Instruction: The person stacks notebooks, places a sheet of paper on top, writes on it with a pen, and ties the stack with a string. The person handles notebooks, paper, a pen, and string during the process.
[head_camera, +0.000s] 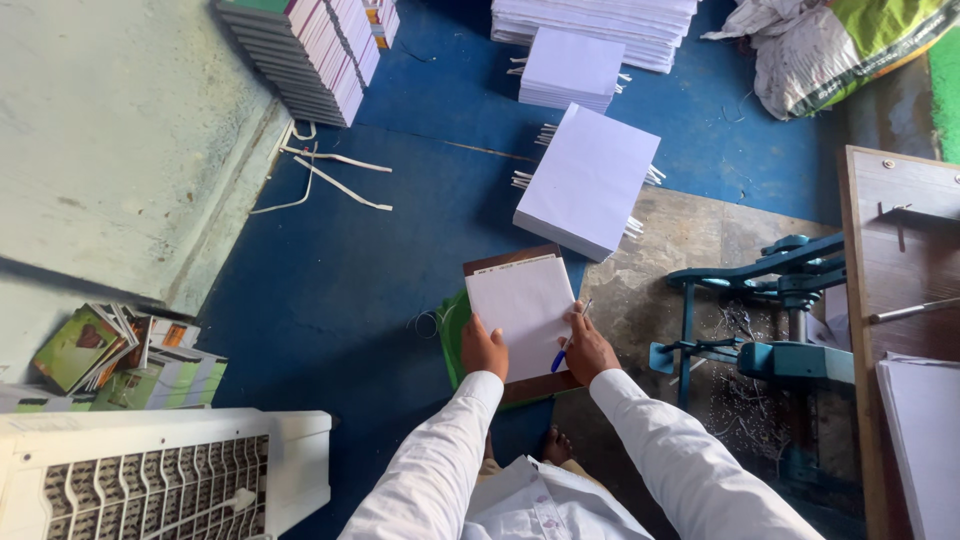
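A thin stack of white paper sheets (522, 305) lies on a brown board (500, 262) that rests over a green object (449, 335). My left hand (483, 348) grips the stack's lower left corner. On the stack's lower right edge sits my right hand (588, 348), which also holds a blue pen (566, 347) between its fingers. Both arms wear white sleeves.
Stacks of white paper (588, 180) stand on the blue floor ahead, with taller piles (610, 22) behind. Stacked books (305, 55) lean by the left wall. A teal metal machine (775, 320) and a wooden table (900, 240) are at right. A white grille (160, 480) lies lower left beside loose booklets (120, 355).
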